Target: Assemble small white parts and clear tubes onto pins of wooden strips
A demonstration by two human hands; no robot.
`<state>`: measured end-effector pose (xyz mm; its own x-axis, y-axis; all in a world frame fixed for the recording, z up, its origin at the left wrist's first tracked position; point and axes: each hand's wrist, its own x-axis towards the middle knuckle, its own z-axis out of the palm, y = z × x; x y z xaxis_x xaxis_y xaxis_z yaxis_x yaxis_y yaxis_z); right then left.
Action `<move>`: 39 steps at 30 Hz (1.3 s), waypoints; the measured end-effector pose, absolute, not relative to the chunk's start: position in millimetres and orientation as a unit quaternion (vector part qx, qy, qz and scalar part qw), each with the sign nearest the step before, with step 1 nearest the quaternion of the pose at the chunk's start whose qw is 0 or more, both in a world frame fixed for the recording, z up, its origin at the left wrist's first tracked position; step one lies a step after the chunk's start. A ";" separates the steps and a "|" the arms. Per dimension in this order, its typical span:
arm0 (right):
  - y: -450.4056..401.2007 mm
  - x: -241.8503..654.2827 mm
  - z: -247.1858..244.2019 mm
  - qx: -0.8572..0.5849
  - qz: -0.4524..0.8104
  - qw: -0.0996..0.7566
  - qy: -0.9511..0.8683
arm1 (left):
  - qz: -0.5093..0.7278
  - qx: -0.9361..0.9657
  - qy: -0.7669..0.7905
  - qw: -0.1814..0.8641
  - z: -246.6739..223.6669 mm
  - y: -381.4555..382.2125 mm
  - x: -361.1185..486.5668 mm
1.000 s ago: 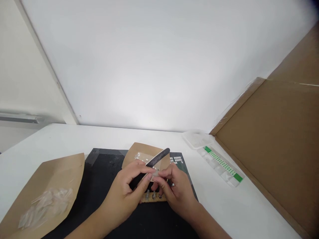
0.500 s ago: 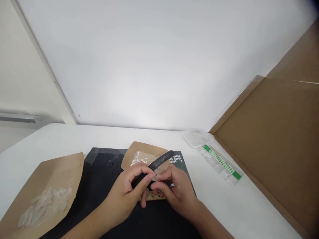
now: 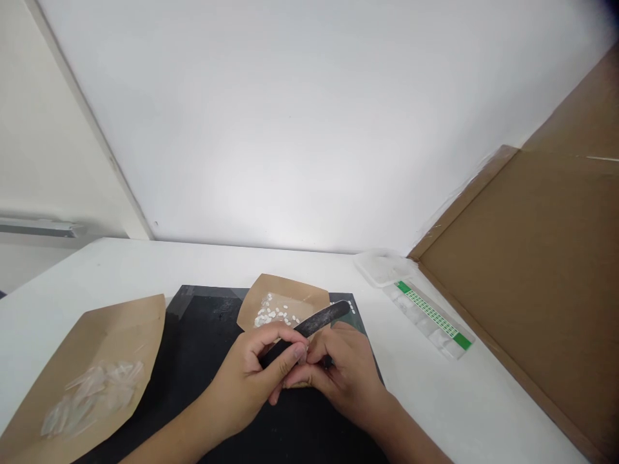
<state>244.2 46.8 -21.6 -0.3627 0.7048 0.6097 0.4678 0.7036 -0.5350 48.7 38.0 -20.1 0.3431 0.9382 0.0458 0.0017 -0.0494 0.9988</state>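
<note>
As left hand [image 3: 256, 368] neared right hand [image 3: 351, 361], we gripped black file [image 3: 325, 317] in left, tip jutting beyond; right's hold we couldn't tell; seemingly closer work.

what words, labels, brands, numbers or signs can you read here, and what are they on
No text can be read for certain.
Green strip on the clear packet: a small repeated print, too small to read.
Black mat: faint marks near its far edge, too blurred to read.
Black file: no lettering visible.
</note>
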 end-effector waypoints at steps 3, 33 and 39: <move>47.5 244.0 -22.3 -0.365 0.123 0.438 -0.812 | 0.413 0.583 0.397 0.576 -21.9 40.7 47.6; 57.2 282.3 -22.1 -0.332 0.153 0.366 -0.856 | 0.489 0.658 0.461 0.340 -33.9 53.8 33.2; 61.2 287.1 -34.0 -0.314 0.149 0.367 -0.863 | 0.472 0.701 0.466 0.263 -31.4 50.7 30.5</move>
<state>287.1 61.2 -34.0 -0.5341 0.6505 0.5399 0.4324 0.7590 -0.4867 30.5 50.7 -31.4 0.1201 0.9010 0.4169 0.4039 -0.4280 0.8085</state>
